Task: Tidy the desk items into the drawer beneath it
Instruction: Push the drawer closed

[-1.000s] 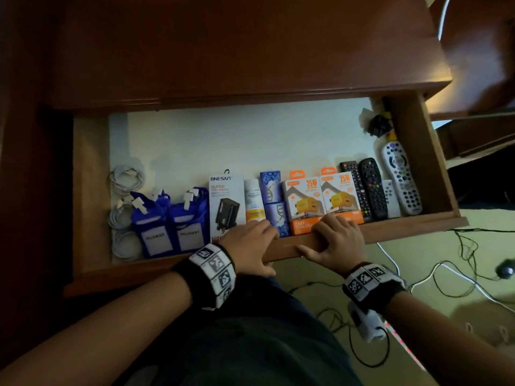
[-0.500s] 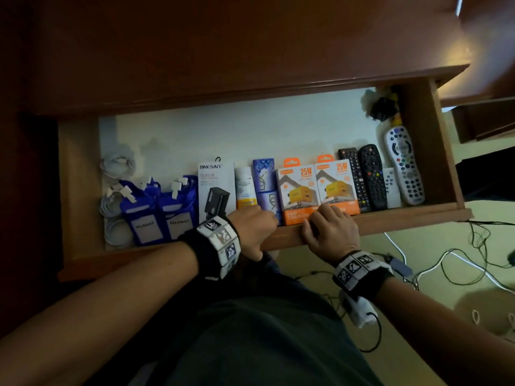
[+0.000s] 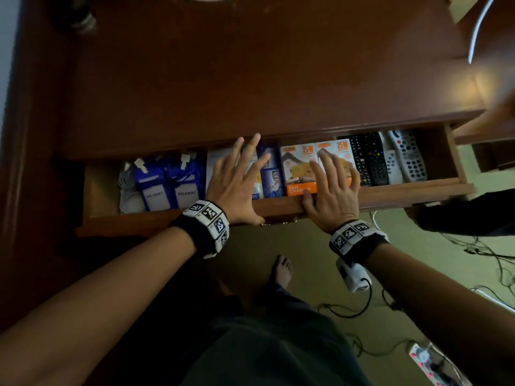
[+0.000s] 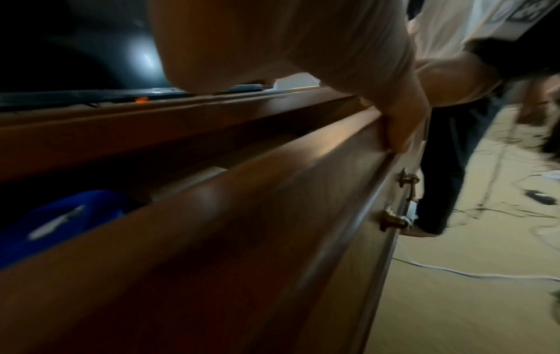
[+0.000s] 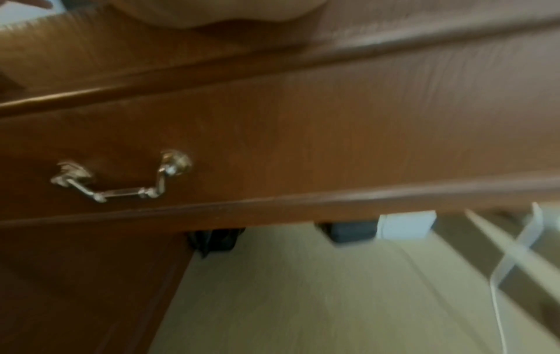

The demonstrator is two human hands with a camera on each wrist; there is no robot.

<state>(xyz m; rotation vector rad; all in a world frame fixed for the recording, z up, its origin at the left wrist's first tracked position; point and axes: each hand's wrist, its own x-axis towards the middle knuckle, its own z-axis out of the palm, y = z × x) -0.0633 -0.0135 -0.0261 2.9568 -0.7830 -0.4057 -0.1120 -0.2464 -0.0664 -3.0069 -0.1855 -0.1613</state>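
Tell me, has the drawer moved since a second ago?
Yes. The drawer has slid inward under the desk top: its white floor, earlier showing behind the boxes, is now hidden, and the desk edge reaches the orange charger boxes. Both hands push its front.

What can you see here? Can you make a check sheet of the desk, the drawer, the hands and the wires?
Surface: dark wooden desk top, nothing clear on it near the drawer.
Job's things: drawer partly open; inside lie two blue pouches, two orange charger boxes, remotes, coiled white cables.
Clutter: nothing seen beyond a dim object at the desk's far left corner.
Hands: left hand and right hand rest on the drawer's front edge, fingers straight, holding nothing.
Cables: dark and white wires on the floor, plus a power strip.
Surroundings: pale floor, bare foot, brass drawer handle.
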